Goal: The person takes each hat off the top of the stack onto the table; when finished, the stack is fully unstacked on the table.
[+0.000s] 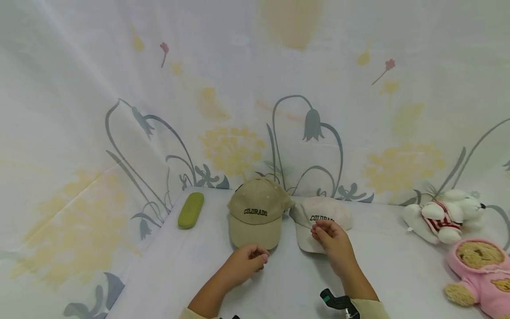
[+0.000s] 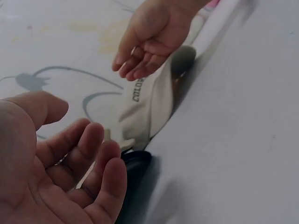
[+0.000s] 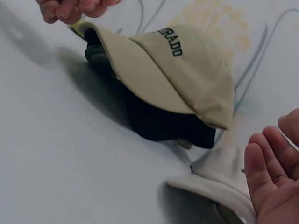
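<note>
A khaki baseball cap (image 1: 256,208) lettered COLORADO sits on the white surface, its brim toward me. Dark fabric (image 3: 163,122) shows beneath it in the right wrist view; whether that is a second cap, I cannot tell. Just in front of the khaki brim hovers my left hand (image 1: 246,265), fingers loosely bent and holding nothing. To the right lies an off-white cap (image 1: 304,212) with the same lettering. My right hand (image 1: 336,246) is over its front, partly hiding the letters and brim, with relaxed, empty fingers; in the left wrist view its palm (image 2: 156,32) is visible.
A green elongated case (image 1: 191,210) lies left of the caps. At the right are a white plush toy (image 1: 446,217) in red stripes and a plush bear (image 1: 484,274) in pink. Behind everything hangs a flower-printed cloth (image 1: 239,88).
</note>
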Demonstrator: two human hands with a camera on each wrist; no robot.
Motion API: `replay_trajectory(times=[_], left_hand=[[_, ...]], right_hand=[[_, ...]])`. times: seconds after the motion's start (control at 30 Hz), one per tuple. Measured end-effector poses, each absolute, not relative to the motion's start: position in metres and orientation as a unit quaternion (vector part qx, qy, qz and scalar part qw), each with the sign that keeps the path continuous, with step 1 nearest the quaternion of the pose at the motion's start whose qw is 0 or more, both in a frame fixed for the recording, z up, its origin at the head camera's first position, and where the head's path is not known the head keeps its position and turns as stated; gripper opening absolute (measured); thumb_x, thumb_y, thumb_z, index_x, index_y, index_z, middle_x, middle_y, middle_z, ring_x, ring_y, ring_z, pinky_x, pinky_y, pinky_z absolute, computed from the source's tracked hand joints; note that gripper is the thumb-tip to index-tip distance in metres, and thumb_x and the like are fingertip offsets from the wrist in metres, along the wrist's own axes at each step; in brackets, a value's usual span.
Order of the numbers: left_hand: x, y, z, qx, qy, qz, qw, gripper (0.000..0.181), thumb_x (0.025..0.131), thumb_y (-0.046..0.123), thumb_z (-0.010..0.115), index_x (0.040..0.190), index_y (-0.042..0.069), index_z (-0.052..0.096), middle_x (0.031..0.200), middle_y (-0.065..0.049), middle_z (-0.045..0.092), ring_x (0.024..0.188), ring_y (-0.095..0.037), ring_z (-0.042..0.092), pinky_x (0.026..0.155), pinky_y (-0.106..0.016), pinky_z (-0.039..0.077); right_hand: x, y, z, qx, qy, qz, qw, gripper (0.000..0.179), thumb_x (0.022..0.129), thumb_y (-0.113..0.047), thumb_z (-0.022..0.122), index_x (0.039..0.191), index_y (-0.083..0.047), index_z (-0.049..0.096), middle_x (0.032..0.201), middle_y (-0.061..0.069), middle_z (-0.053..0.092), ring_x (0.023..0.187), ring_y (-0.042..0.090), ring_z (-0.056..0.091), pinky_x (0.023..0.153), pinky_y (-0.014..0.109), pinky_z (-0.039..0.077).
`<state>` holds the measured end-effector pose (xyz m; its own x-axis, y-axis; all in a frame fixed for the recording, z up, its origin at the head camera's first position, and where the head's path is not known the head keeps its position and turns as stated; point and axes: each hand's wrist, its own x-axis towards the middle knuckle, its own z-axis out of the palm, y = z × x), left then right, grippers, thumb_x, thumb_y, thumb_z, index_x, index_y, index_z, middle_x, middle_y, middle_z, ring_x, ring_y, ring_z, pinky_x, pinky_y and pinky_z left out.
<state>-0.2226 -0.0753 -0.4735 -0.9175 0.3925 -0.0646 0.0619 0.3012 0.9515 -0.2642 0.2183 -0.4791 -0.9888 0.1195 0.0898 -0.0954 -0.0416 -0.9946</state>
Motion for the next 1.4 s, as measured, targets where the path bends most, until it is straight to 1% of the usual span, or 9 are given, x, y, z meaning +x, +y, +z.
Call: replay_trajectory(times=[0.1, 0.37, 0.6, 0.73, 0.83, 0.97, 1.07, 1.2, 1.4], left_hand=[[-0.226, -0.082, -0.471, 0.132, 0.793, 0.581, 0.126, 0.026, 0.104, 0.027, 0.065, 0.117, 0.005, 0.069, 0.104, -0.010, 0.070, 0.090, -0.017, 0.065, 0.076, -0.032, 0.056], [-0.233, -0.103, -0.474, 0.088, 0.787, 0.604, 0.091, 0.025, 0.104, 0.021, 0.064, 0.118, 0.002, 0.068, 0.106, -0.014, 0.068, 0.089, -0.017, 0.066, 0.082, -0.037, 0.060], [-0.238, -0.111, -0.475, 0.011, 0.795, 0.606, 0.043, 0.024, 0.101, 0.017, 0.063, 0.118, -0.001, 0.066, 0.101, -0.013, 0.065, 0.086, -0.020, 0.064, 0.075, -0.032, 0.056], [-0.240, -0.113, -0.479, -0.047, 0.785, 0.617, 0.024, 0.030, 0.099, 0.012, 0.062, 0.125, -0.003, 0.062, 0.104, -0.013, 0.065, 0.083, -0.018, 0.066, 0.073, -0.030, 0.058], [-0.241, -0.114, -0.483, -0.081, 0.769, 0.633, 0.015, 0.036, 0.098, 0.006, 0.061, 0.131, -0.006, 0.057, 0.109, -0.016, 0.063, 0.080, -0.016, 0.068, 0.072, -0.031, 0.061], [-0.243, -0.115, -0.489, -0.104, 0.748, 0.656, 0.010, 0.040, 0.098, 0.002, 0.060, 0.136, -0.010, 0.052, 0.115, -0.021, 0.060, 0.081, -0.017, 0.070, 0.073, -0.031, 0.063], [-0.244, -0.115, -0.494, -0.109, 0.731, 0.674, 0.014, 0.043, 0.098, 0.002, 0.060, 0.138, -0.011, 0.050, 0.120, -0.023, 0.058, 0.082, -0.016, 0.070, 0.075, -0.029, 0.063], [-0.244, -0.113, -0.501, -0.113, 0.709, 0.696, 0.021, 0.048, 0.096, 0.002, 0.060, 0.141, -0.011, 0.048, 0.131, -0.027, 0.054, 0.083, -0.015, 0.070, 0.076, -0.028, 0.063], [-0.245, -0.109, -0.505, -0.100, 0.696, 0.710, 0.027, 0.054, 0.100, 0.005, 0.062, 0.147, -0.011, 0.043, 0.140, -0.029, 0.049, 0.090, -0.016, 0.069, 0.079, -0.028, 0.062]], right_hand=[[-0.268, 0.212, -0.479, 0.000, -0.691, 0.719, 0.076, 0.032, 0.104, 0.005, 0.057, 0.133, 0.015, 0.050, 0.112, 0.012, 0.067, 0.099, 0.009, 0.071, 0.090, 0.021, 0.059], [-0.280, 0.192, -0.484, -0.004, -0.692, 0.720, 0.057, 0.032, 0.105, 0.004, 0.055, 0.135, 0.015, 0.050, 0.118, 0.021, 0.066, 0.099, 0.010, 0.070, 0.090, 0.022, 0.059], [-0.295, 0.179, -0.484, -0.027, -0.708, 0.704, 0.044, 0.034, 0.106, -0.003, 0.058, 0.136, 0.010, 0.052, 0.123, 0.023, 0.064, 0.099, 0.010, 0.069, 0.087, 0.021, 0.059], [-0.303, 0.173, -0.483, -0.042, -0.717, 0.694, 0.043, 0.036, 0.105, -0.005, 0.061, 0.138, 0.008, 0.053, 0.128, 0.026, 0.062, 0.100, 0.012, 0.069, 0.085, 0.019, 0.059], [-0.311, 0.167, -0.483, -0.047, -0.717, 0.694, 0.049, 0.037, 0.103, -0.003, 0.062, 0.138, 0.008, 0.053, 0.126, 0.026, 0.064, 0.096, 0.010, 0.069, 0.082, 0.018, 0.059], [-0.321, 0.163, -0.485, -0.051, -0.732, 0.677, 0.052, 0.035, 0.103, -0.004, 0.062, 0.136, 0.006, 0.055, 0.123, 0.024, 0.065, 0.095, 0.009, 0.067, 0.081, 0.017, 0.058], [-0.327, 0.161, -0.485, -0.057, -0.760, 0.645, 0.054, 0.032, 0.105, -0.008, 0.060, 0.136, 0.001, 0.057, 0.124, 0.020, 0.066, 0.099, 0.012, 0.067, 0.082, 0.018, 0.056], [-0.333, 0.158, -0.482, -0.067, -0.799, 0.595, 0.054, 0.034, 0.105, -0.016, 0.058, 0.138, -0.006, 0.056, 0.126, 0.015, 0.066, 0.105, 0.019, 0.065, 0.085, 0.025, 0.053], [-0.342, 0.156, -0.475, -0.064, -0.804, 0.589, 0.047, 0.040, 0.106, -0.017, 0.055, 0.144, -0.005, 0.051, 0.126, 0.015, 0.064, 0.108, 0.023, 0.064, 0.086, 0.028, 0.051]])
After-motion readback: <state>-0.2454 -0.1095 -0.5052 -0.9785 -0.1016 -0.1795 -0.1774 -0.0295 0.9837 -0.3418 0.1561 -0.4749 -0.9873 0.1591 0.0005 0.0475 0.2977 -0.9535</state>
